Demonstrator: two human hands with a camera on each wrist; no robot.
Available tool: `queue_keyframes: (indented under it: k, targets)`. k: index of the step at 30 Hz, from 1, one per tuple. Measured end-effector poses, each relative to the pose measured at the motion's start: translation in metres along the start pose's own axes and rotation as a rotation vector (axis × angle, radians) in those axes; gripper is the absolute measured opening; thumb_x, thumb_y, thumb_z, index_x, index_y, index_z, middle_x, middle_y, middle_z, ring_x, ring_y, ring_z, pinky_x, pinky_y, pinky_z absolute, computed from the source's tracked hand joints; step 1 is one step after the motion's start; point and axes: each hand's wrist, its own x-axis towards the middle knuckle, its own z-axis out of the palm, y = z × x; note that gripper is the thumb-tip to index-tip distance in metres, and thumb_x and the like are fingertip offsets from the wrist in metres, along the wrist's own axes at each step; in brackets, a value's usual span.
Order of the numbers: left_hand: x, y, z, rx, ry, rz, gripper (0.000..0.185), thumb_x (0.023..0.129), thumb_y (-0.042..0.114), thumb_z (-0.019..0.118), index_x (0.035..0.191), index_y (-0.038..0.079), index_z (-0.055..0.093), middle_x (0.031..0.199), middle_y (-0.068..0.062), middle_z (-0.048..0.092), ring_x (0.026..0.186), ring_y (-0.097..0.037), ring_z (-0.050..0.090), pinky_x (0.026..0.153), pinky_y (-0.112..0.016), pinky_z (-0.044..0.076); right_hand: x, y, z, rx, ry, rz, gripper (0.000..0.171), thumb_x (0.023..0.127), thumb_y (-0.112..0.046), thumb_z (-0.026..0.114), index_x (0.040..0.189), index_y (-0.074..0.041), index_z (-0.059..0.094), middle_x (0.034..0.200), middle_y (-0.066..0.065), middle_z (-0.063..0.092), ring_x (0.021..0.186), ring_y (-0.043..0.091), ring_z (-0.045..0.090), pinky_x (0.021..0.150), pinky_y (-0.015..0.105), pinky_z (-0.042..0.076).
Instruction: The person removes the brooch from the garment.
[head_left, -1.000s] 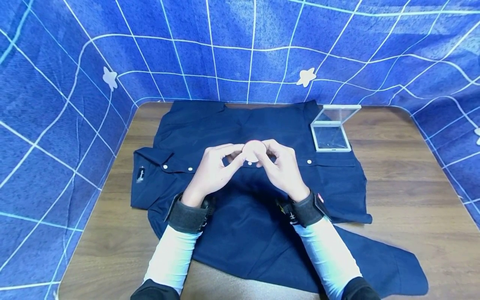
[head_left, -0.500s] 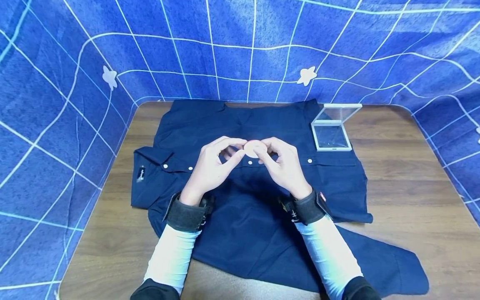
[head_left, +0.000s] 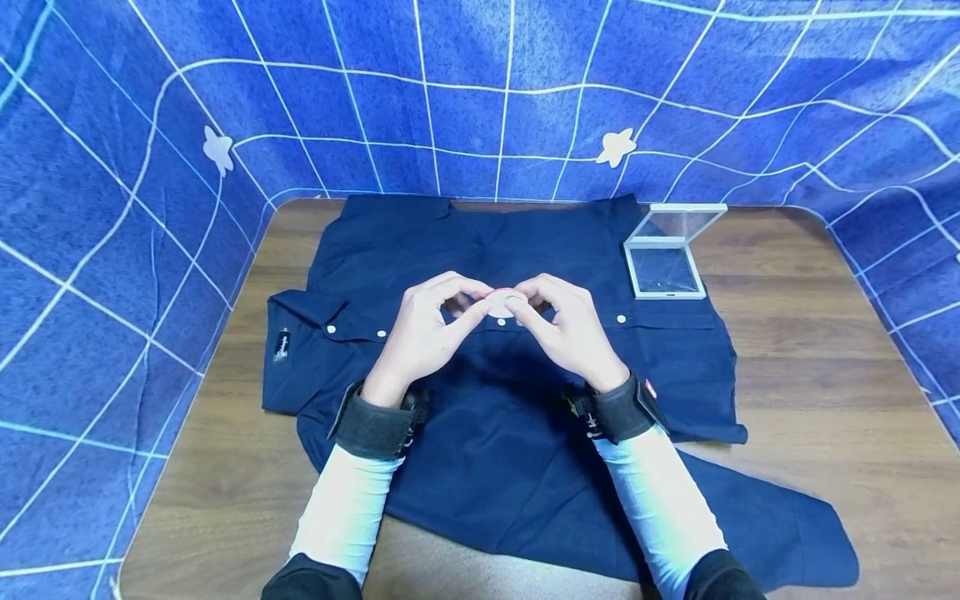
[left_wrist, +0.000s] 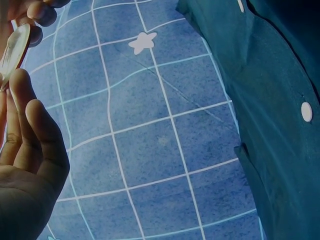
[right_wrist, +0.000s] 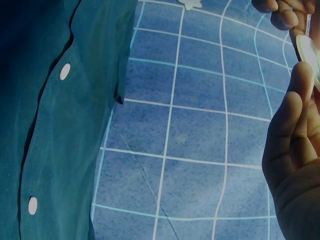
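A small round white disc (head_left: 498,306) with a red rim is held between both hands over a dark navy shirt (head_left: 465,250) in the head view. My left hand (head_left: 429,330) pinches its left edge between thumb and fingers. From the other side my right hand (head_left: 564,328) grips it, the thumb lying across its pale face. At the upper left of the left wrist view the disc (left_wrist: 18,47) is seen nearly edge-on. Its near face (right_wrist: 308,54) shows partly at the right border of the right wrist view. What the disc is, I cannot tell.
A shallow square case (head_left: 665,271) with a clear raised lid stands on the shirt's right part. The shirt, with white buttons (head_left: 382,333), is spread over a wooden table (head_left: 810,350). Blue cloth (head_left: 420,108) with white lines and stars surrounds the table's back and sides.
The disc has tipped from facing upward to a flatter angle and shows less of its face. Both hands keep hold of it and have shifted only slightly.
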Motion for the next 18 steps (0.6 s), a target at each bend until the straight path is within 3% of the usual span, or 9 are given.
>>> queue_keyframes:
  k: [6, 13, 18]
  targets:
    - [0.0003, -0.0005, -0.0031, 0.006, 0.029, -0.006, 0.013, 0.091, 0.014, 0.070, 0.101, 0.007, 0.075, 0.091, -0.007, 0.070, 0.076, -0.014, 0.062, 0.069, -0.030, 0.054, -0.0001, 0.0023, -0.0046, 0.024, 0.014, 0.067, 0.005, 0.092, -0.009, 0.067, 0.094, -0.005, 0.071, 0.077, 0.003, 0.067, 0.066, 0.009, 0.060, 0.064, 0.021, 0.051]
    - [0.0007, -0.0029, -0.0071, -0.013, 0.064, 0.013, 0.013, 0.090, 0.013, 0.072, 0.100, 0.007, 0.075, 0.094, -0.007, 0.071, 0.078, -0.013, 0.063, 0.071, -0.023, 0.053, -0.0003, 0.0040, -0.0024, 0.062, -0.058, 0.156, 0.011, 0.095, -0.008, 0.063, 0.102, -0.002, 0.069, 0.083, 0.009, 0.072, 0.068, 0.020, 0.068, 0.063, 0.019, 0.052]
    - [0.0006, -0.0041, -0.0088, -0.026, 0.079, 0.033, 0.012, 0.089, 0.011, 0.072, 0.100, 0.007, 0.076, 0.094, -0.006, 0.071, 0.082, -0.012, 0.064, 0.074, -0.025, 0.055, -0.0003, 0.0070, -0.0021, 0.091, -0.089, 0.257, 0.017, 0.099, -0.014, 0.057, 0.105, -0.003, 0.069, 0.084, 0.011, 0.073, 0.072, 0.021, 0.071, 0.067, 0.027, 0.057]
